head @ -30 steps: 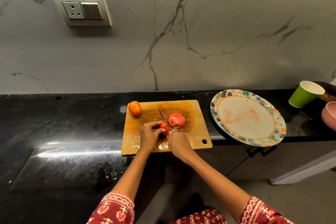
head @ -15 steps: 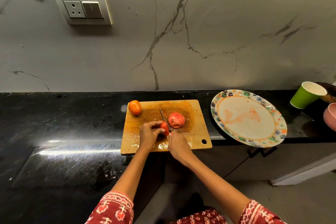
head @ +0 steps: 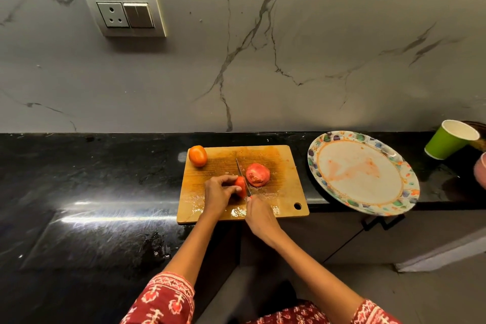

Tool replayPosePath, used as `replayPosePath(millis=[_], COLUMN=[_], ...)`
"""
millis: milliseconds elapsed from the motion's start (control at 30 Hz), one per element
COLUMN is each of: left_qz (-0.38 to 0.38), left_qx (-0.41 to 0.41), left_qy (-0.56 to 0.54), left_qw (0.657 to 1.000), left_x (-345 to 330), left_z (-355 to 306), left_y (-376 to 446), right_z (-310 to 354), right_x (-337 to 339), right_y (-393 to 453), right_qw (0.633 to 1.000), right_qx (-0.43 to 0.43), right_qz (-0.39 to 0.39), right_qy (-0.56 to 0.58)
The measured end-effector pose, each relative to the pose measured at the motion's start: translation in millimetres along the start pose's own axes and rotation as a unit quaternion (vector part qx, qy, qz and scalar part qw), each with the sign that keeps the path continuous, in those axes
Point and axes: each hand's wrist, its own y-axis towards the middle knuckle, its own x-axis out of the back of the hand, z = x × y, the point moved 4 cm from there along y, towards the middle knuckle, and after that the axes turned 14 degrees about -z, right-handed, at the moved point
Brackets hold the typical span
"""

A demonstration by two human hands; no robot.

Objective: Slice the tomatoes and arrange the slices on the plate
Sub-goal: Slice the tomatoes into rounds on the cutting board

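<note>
Left hand (head: 219, 193) fingers grip a tomato piece (head: 240, 186); right hand (head: 259, 216) clasps the knife (head: 242, 175) on the board (head: 284, 166) overhanging the surface edge. Plate (head: 405, 166) holds only juice smears.

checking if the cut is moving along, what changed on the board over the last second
Very little. The knife shifted only slightly beside the tomato piece that the left hand holds; the right hand keeps its grip on the handle. Nothing was picked up or let go. The cut half, the whole tomato, the cutting board and the plate stayed put.
</note>
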Motion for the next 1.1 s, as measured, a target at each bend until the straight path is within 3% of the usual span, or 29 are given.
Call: replayPosePath(millis=[1100], left_qz=[-0.038], left_qx=[-0.005], left_qy=[-0.015], left_qw=[0.999], left_x=[-2], left_z=[7], left_y=[-6], right_z=[8], right_x=[-16], right_y=[10], right_qw=[0.999], right_qx=[-0.038], right_qz=[0.007], right_qy=[0.006])
